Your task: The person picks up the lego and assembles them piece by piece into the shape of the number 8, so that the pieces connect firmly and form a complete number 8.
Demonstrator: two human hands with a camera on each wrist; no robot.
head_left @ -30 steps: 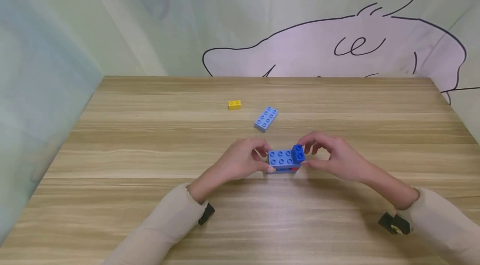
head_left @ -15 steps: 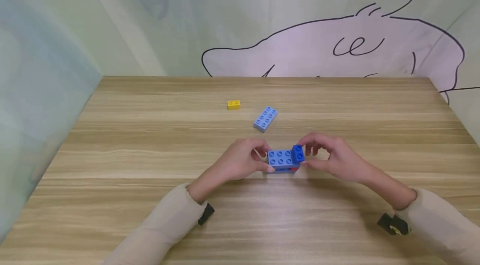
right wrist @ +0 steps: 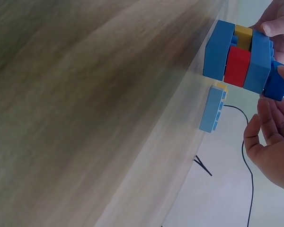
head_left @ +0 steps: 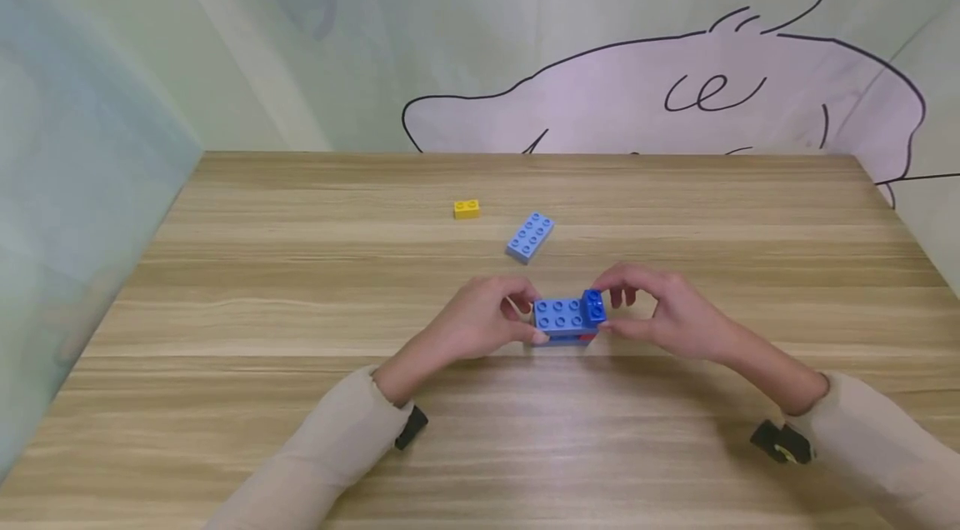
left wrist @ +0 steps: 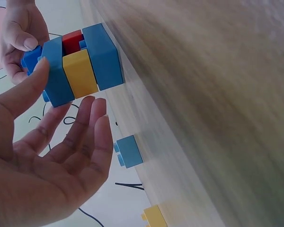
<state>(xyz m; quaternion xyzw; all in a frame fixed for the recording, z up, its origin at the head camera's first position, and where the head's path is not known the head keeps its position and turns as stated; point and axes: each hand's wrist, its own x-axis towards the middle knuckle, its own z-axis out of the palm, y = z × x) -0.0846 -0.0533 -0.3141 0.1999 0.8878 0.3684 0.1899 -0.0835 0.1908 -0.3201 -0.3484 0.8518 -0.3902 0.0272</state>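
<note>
On the table stands a stack of toy building bricks. Its upper light blue brick and lower light blue brick have a yellow brick and a red brick between them. A small dark blue brick sits on the right end of the top. My left hand pinches the left end of the upper light blue brick between thumb and fingers. At the other end, my right hand pinches the dark blue brick with thumb and index finger; its other fingers are curled free below.
Behind the stack lies a loose light blue brick, set at an angle. Farther back and left is a small yellow brick. The wooden table meets a wall with a line drawing at its far edge.
</note>
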